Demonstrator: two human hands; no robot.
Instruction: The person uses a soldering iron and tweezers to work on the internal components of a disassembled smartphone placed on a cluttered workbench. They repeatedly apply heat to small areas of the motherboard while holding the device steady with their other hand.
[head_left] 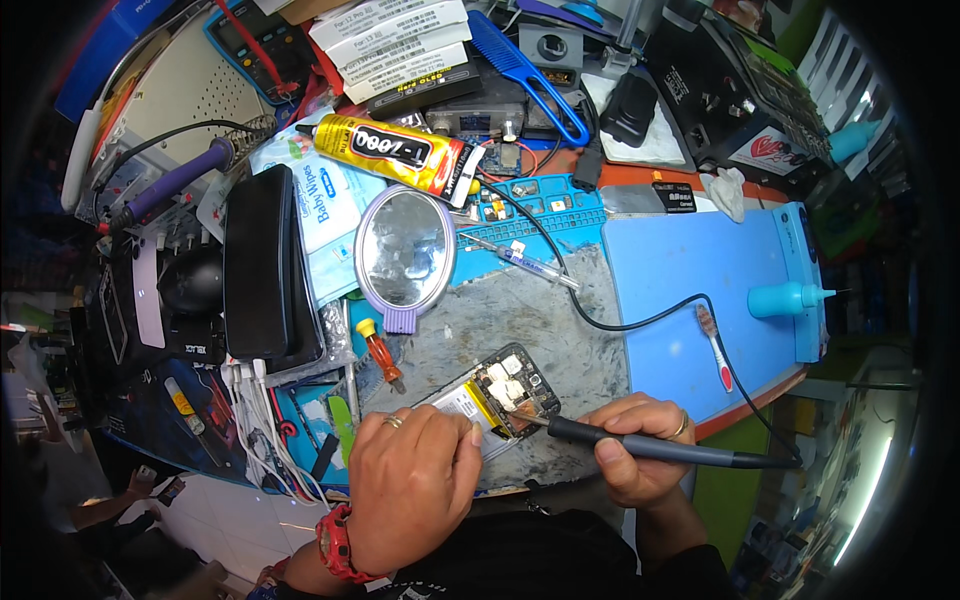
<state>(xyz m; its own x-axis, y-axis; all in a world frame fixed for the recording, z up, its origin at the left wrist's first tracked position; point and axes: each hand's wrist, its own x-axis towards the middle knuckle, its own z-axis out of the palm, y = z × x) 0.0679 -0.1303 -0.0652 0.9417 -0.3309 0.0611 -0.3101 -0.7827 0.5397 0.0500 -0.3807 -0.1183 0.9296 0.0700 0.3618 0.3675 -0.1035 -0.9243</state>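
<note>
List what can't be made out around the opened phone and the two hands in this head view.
- Opened phone: its near end is hidden under the left hand.
- Soldering iron: part of the grip is covered by the right hand; the exact contact point of the tip is too small to tell.
- Board parts inside the phone: too small and blurred.
- Left wrist below the red watch: cut off by the lower edge.

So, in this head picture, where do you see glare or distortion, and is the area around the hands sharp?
Head view: the oval purple-framed mirror shows a pale, washed-out reflection; the blue work mat has edges that bend toward the dark rim, a fisheye effect; the left hand, the right hand with the dark grey corded soldering tool, and the opened phone look fairly sharp.
</note>
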